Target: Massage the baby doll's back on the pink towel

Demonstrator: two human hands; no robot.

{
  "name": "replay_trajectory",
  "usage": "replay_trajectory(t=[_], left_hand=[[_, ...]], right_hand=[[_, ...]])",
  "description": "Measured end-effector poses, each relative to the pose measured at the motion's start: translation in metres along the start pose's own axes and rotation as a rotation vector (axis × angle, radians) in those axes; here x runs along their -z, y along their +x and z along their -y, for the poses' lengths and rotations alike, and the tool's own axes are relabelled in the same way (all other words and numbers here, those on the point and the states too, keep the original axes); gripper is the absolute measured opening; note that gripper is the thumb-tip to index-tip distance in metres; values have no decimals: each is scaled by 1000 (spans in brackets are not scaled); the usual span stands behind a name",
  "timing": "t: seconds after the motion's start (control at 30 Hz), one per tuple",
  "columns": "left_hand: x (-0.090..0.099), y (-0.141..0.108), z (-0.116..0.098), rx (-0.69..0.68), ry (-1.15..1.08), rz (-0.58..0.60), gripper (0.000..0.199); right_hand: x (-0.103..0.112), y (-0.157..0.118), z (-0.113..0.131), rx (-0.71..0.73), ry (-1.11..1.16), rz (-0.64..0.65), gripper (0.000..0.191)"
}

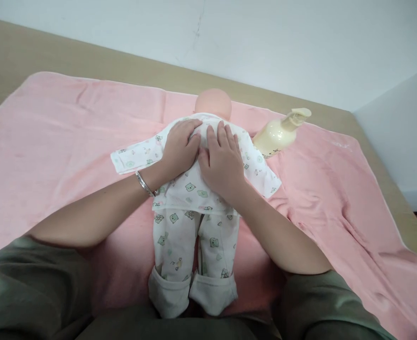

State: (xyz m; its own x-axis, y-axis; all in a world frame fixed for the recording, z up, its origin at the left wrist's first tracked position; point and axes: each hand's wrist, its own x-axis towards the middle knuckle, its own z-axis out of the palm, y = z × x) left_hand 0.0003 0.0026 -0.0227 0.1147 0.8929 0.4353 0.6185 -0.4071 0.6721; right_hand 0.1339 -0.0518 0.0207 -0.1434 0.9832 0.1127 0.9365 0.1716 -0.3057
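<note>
A baby doll (213,101) lies on a pink blanket, its bald head away from me and no face showing. It wears a white top (190,189) and matching trousers (176,241), both printed with small green animals; the trouser cuffs are folded up. Flat on the left side of the doll's upper back rests my left hand (182,146), a silver bracelet on its wrist. My right hand (224,160) lies flat on the right side, fingers pointing toward the head. The thumbs are close together near the middle. Neither hand grips anything.
A cream pump bottle (277,134) leans just right of the doll's shoulder, by its sleeve. The pink blanket (70,141) covers most of the wooden table (98,59), with some folds on the right. A white wall (265,47) stands behind the table.
</note>
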Motion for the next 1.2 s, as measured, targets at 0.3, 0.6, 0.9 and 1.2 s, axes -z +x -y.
replay_trajectory(t=[0.3, 0.6, 0.9, 1.2], left_hand=[[2, -13, -23, -27, 135, 44, 54], [8, -35, -48, -68, 187, 139, 55], [7, -8, -20, -61, 139, 132, 55], [4, 4, -1, -78, 82, 108, 47]], right_hand=[[-1, 24, -31, 149, 93, -14, 65], [-3, 32, -43, 156, 142, -107, 56], [2, 3, -10, 17, 177, -24, 62], [0, 19, -25, 155, 116, -13, 59]])
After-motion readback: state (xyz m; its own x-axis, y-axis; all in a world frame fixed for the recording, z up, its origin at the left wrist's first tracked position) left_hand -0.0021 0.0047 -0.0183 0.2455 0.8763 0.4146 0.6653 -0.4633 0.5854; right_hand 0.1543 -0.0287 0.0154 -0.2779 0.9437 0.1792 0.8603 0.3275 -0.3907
